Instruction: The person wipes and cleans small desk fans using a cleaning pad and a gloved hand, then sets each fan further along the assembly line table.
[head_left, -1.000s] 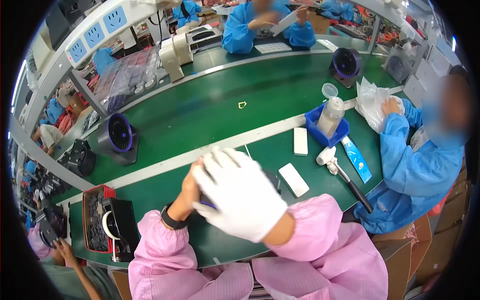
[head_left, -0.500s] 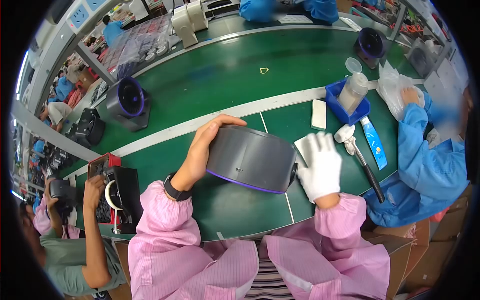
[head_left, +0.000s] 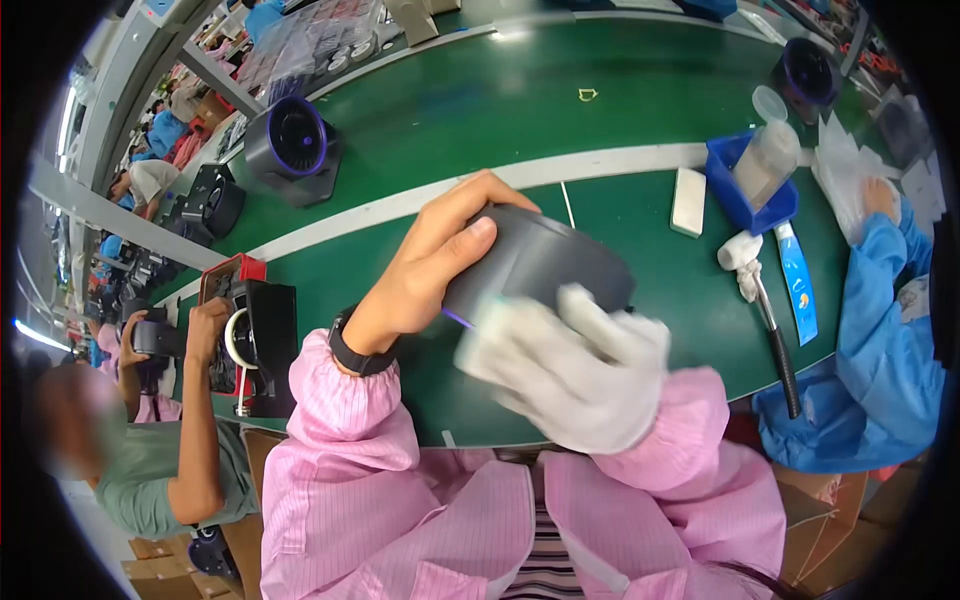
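My left hand [head_left: 425,255], bare and with a black band at the wrist, grips the left end of a dark grey fan housing [head_left: 550,255]. The housing is tilted above the green bench, and a bit of its purple rim shows at the lower left. My right hand [head_left: 590,370], in a white glove, is smeared by motion in front of the housing and covers its lower side. A pale block-like pad [head_left: 500,340] seems to be in its fingers, pressed against or very near the housing; contact is hard to make out.
To the right lie a white block [head_left: 688,203], a blue bin [head_left: 735,195] with a bottle, a hammer [head_left: 770,325] with a wrapped head and a blue tube [head_left: 797,285]. Finished-looking fans [head_left: 297,140] stand beyond. Co-workers sit at both sides, near a red box [head_left: 235,270].
My right hand has lifted off the bench with the white pad and swung left to the front of the housing. The left hand still holds the housing. The view has shifted.
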